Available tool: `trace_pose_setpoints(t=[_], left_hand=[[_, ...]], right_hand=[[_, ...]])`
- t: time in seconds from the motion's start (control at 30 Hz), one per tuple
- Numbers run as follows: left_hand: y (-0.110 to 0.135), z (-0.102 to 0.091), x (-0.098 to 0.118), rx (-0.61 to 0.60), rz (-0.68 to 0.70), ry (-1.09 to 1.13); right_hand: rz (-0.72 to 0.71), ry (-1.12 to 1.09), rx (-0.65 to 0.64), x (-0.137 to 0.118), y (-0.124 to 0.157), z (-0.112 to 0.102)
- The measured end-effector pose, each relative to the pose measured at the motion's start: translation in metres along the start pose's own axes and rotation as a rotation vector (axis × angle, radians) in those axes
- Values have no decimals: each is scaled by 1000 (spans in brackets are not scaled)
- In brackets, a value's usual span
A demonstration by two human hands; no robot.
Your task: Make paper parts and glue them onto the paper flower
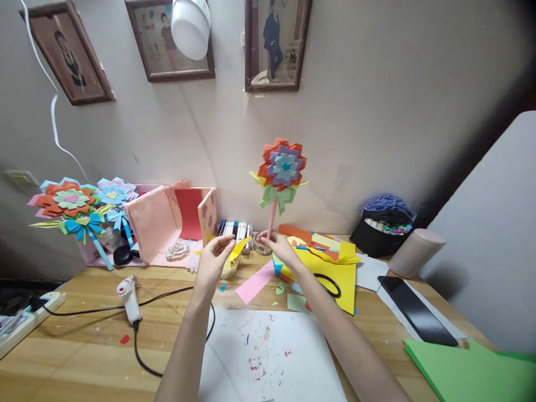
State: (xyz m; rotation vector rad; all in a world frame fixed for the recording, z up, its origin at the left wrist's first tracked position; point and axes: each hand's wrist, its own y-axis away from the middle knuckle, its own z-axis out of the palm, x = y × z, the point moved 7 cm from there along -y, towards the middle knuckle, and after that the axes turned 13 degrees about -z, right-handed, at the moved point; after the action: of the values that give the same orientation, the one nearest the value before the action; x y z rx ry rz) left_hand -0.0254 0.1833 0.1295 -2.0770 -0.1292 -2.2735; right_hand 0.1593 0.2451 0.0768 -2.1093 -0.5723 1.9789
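Observation:
My right hand (pixel 280 249) is closed round the pink stem of a paper flower (pixel 283 166), which stands upright with orange, purple and blue petals and a green bow. My left hand (pixel 214 258) pinches a folded yellow paper piece (pixel 239 249) just left of the stem. Both hands hover over the back middle of the wooden table (pixel 75 346). A stack of yellow and coloured paper sheets (pixel 330 262) lies right of my right hand, with black scissors (pixel 330 285) on it.
A white glue gun (pixel 129 296) with a black cord lies at the left. More paper flowers (pixel 73 204) and a pink box (pixel 167 223) stand behind it. A white sheet (pixel 268 357), a phone (pixel 416 310), green paper (pixel 464 371), a marker case (pixel 383 229) and a beige cup (pixel 414 251) are nearby.

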Motion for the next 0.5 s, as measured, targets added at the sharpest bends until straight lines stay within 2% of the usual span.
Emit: trace_pose_setpoints(t=[0.1,0.2,0.37,0.5], left_hand=[[4,3,5,-33,-15,-4],[7,0,8,-12,-26,6],[5,-11,10,10,-45,13],[6,-12,12,-3,-34,-16]], right_hand=[[42,53,19,24,-43,-16],[104,134,19,51,-66,-19],[227,325,-39,90,-64,-12],[278,466,-76,105,-58,-9]])
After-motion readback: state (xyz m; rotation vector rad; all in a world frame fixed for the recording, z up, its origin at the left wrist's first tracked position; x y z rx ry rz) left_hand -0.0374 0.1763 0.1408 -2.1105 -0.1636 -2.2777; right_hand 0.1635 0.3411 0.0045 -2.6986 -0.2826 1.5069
